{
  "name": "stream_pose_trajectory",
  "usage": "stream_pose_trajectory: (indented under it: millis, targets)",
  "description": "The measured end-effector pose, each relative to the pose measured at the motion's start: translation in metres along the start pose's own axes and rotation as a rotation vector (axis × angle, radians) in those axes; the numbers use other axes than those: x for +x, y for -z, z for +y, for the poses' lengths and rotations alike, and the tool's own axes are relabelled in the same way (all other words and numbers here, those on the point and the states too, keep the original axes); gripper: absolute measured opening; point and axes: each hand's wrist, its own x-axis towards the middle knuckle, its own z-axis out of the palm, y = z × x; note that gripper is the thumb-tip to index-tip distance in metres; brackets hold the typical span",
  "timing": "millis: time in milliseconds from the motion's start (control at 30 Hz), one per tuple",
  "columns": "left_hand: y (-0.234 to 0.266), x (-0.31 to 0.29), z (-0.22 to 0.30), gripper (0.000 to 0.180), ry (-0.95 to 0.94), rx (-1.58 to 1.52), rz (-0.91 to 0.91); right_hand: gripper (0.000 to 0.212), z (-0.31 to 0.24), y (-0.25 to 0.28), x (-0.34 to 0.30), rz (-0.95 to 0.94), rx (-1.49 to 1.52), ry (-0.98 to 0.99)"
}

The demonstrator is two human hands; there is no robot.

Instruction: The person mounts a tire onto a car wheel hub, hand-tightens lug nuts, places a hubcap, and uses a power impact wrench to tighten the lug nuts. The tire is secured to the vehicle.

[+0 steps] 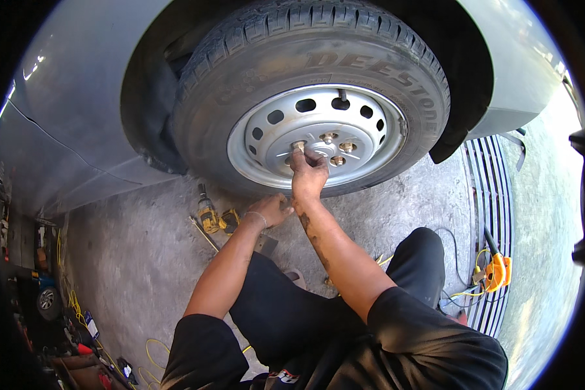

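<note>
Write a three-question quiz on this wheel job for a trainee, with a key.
1. Multiple choice: which hand has its fingers on a lug nut of the silver steel wheel?
A) the left hand
B) the right hand
C) neither hand

2. True or false: a yellow-and-black cordless power tool lies on the concrete floor, on the person's left.

3. Fill in the blank: the power tool with a black tube, at the slatted metal floor grate, has a bright ____ body.

Key
1. B
2. True
3. orange
</note>
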Motion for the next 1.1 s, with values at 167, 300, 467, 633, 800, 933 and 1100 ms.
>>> stream_pose_trajectory:
  millis: [167, 300, 467, 633, 800, 933, 1100]
  targets:
    - [-0.004, 0.016, -0.006, 0.053, -0.077, -0.05, 0.001, 0.031, -0.005, 0.001, -0.002, -0.056, -0.122, 0.125]
    - [-0.014, 0.025, -0.012, 0.052, -0.087, -0.051, -0.004, 0.029, -0.002, 0.001, 0.001, -0.073, -0.183, 0.114]
    - [-0.022, 0.037, -0.02, 0.05, -0.142, -0.131, -0.032, 0.028, 0.003, 0.0, 0.002, -0.067, -0.095, 0.124]
    - [-0.039, 0.057, -0.035, 0.054, -0.154, -0.115, -0.068, 0.031, 0.0, -0.003, -0.001, -0.085, 0.025, -0.176]
    - [-0.05, 0.065, -0.043, 0.056, -0.35, -0.23, 0.008, 0.052, -0.017, -0.012, 0.001, -0.183, 0.328, -0.692]
    - [-0.01, 0.042, -0.063, 0.057, -0.082, -0.257, -0.086, 0.045, -0.036, -0.018, -0.009, -0.026, 0.207, -0.742]
    - [0.02, 0.006, -0.149, 0.067, 0.539, -0.086, 0.483, 0.03, -0.047, -0.023, -0.004, -0.127, 0.097, -0.693]
